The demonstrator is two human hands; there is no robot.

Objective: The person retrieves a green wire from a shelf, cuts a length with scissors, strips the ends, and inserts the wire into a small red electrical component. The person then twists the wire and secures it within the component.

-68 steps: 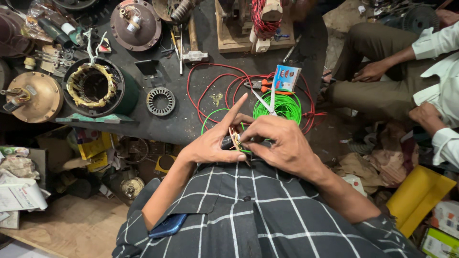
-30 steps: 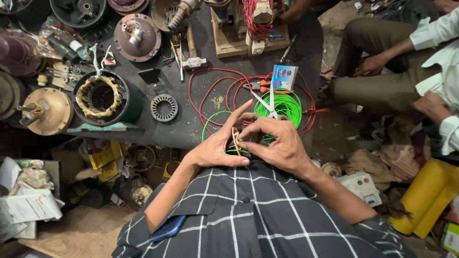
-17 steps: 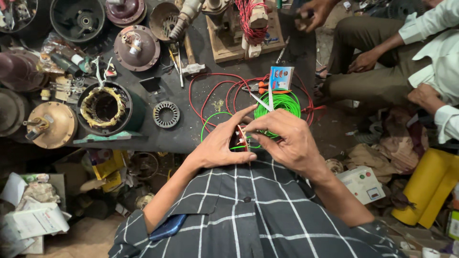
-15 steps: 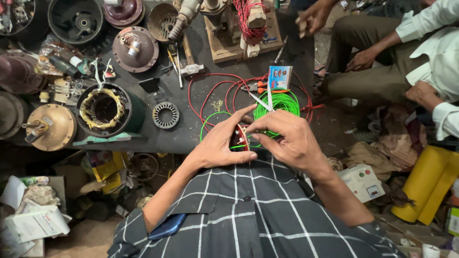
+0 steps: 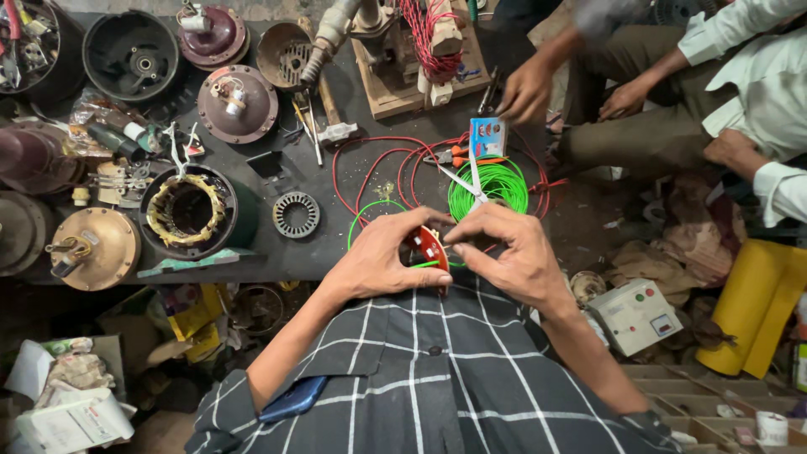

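The red part had been tilted into clearer view since the earlier frame. It was pinched at centre, off the bench's 6 o'clock edge, between the left hand and right hand, fingers curled shut; steadier work was judged likely with wrists braced

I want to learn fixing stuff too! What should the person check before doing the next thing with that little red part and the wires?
1. Red part gripped by both hands: ok, left hand and right hand pinch it.
2. Green wire joined to the part: cannot tell, fingers hide it.
3. Scissors within reach: ok, lying on the green wire coil.
4. Red wire untangled: not ok, it loops loosely over the bench.
5. Another person's hand away from the work: ok, it is at the bench's far edge.
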